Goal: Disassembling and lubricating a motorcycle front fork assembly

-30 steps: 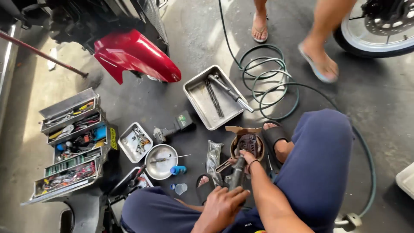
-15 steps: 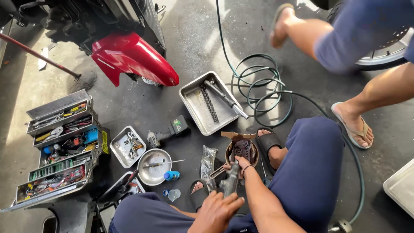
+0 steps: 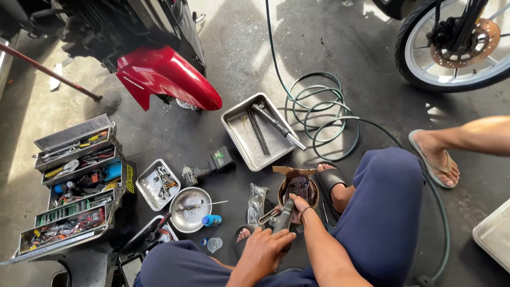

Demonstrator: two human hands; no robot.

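Note:
I sit on the concrete floor with my knees apart. My left hand (image 3: 264, 251) is closed around the handle of a dark metal tool (image 3: 283, 218) that points up toward a round brown part (image 3: 299, 187) on the floor between my feet. My right hand (image 3: 300, 205) rests its fingers on the near rim of that round part, beside the tool's tip. A torn piece of brown cardboard (image 3: 292, 171) lies at the part's far edge.
A large metal tray (image 3: 239, 135) with long tools lies ahead, a cordless driver (image 3: 208, 166) beside it. A small tray (image 3: 158, 183), a round bowl (image 3: 190, 209) and an open tiered toolbox (image 3: 74, 186) stand left. A green hose (image 3: 319, 119) coils ahead. Another person's sandalled foot (image 3: 435, 157) stands right.
The other person has walked from the far side to the right; only one leg and foot remain in view. My hands have stayed on the tool and the round part.

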